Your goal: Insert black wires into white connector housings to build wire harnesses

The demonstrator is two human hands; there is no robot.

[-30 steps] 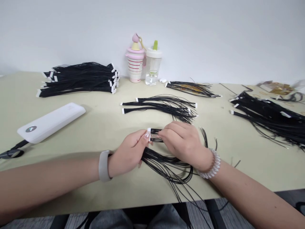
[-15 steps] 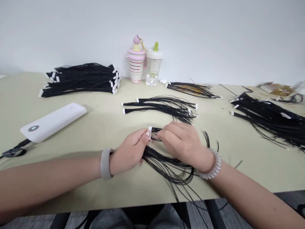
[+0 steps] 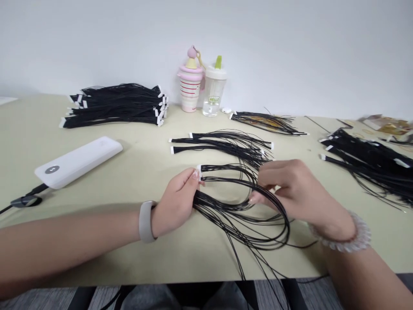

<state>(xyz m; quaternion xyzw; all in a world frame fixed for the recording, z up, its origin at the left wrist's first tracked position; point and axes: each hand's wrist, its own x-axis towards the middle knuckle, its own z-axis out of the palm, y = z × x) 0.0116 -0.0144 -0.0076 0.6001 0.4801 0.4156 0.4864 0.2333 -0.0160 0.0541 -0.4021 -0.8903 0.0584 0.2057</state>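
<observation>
Left grip [image 3: 176, 204] closed on white-tabbed wire bundle [image 3: 206, 201], lower centre; right grip [image 3: 300, 193] curled at the loops, hold unclear. Pulling loose strands could snag neighbouring bundle [image 3: 226, 144], tangling both.

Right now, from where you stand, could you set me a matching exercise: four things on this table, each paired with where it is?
Things:
1. Left hand
2. Right hand
3. Power bank
4. Clear bottle

Places:
A. Flat on the table
B. Gripping the wires
C. Beside the pink cup
D. Curled at the wire loops, away from the other hand

Pairs: 1-B, 2-D, 3-A, 4-C
</observation>
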